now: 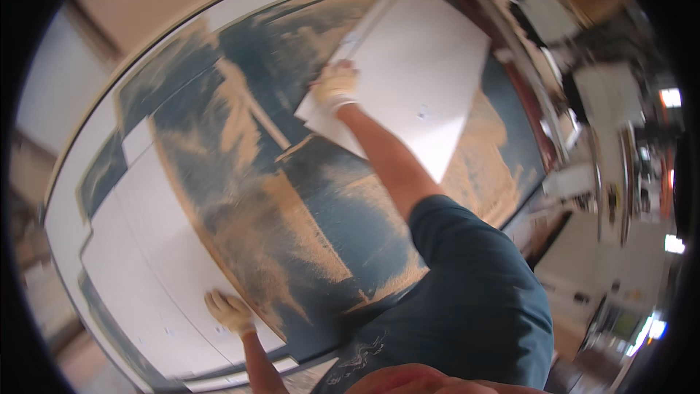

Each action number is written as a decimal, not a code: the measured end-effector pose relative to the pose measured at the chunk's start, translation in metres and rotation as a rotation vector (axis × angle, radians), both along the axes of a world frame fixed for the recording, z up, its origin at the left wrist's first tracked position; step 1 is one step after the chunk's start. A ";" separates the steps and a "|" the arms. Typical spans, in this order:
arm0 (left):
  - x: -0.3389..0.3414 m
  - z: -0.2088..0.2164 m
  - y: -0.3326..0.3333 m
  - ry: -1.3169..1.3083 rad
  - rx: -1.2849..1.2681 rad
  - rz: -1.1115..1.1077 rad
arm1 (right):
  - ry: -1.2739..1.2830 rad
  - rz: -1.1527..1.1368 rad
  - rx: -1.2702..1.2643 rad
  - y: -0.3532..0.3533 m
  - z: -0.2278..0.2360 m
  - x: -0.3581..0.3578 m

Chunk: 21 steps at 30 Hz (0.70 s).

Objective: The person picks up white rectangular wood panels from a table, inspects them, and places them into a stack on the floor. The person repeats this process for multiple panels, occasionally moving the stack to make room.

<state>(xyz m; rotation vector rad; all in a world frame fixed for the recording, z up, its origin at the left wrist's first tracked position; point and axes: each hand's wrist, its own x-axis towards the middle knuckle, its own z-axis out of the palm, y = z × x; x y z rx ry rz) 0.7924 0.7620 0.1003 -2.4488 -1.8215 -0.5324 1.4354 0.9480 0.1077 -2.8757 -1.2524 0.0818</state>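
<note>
My left hand [230, 311], in a pale work glove, lies on the near end of a long white panel [164, 248] at the left, fingers spread and pressed flat. Stretched far forward, my right hand [337, 82], gloved too, grips the left edge of another white panel [419, 66]. That panel sits at a slant at the far right of the dark table [343, 211]. A narrow strip runs along its left edge, and a second layer seems to show beneath its lower left corner. The right hand's fingertips are blurred.
Tan sawdust [292, 211] coats much of the dark tabletop. A thin tan strip [266, 122] lies across the middle. White frame-like offcuts [69, 175] border the table's left and far sides. Machinery and boards [612, 117] stand blurred beyond the right edge.
</note>
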 end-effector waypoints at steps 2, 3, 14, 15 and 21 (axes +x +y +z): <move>-0.001 -0.002 -0.002 0.102 -0.006 0.049 | 0.075 -0.033 0.081 0.015 -0.003 -0.017; -0.003 -0.002 -0.003 0.091 -0.024 0.052 | 0.051 0.018 0.093 0.023 -0.004 -0.030; -0.019 -0.016 -0.004 0.069 -0.079 0.090 | 0.154 0.105 0.490 0.046 -0.002 -0.068; -0.020 -0.015 -0.005 0.048 -0.064 0.065 | 0.065 0.176 0.513 0.030 -0.001 -0.069; 0.026 0.012 0.019 -0.178 -0.136 0.163 | -0.036 0.033 0.193 -0.174 0.044 -0.019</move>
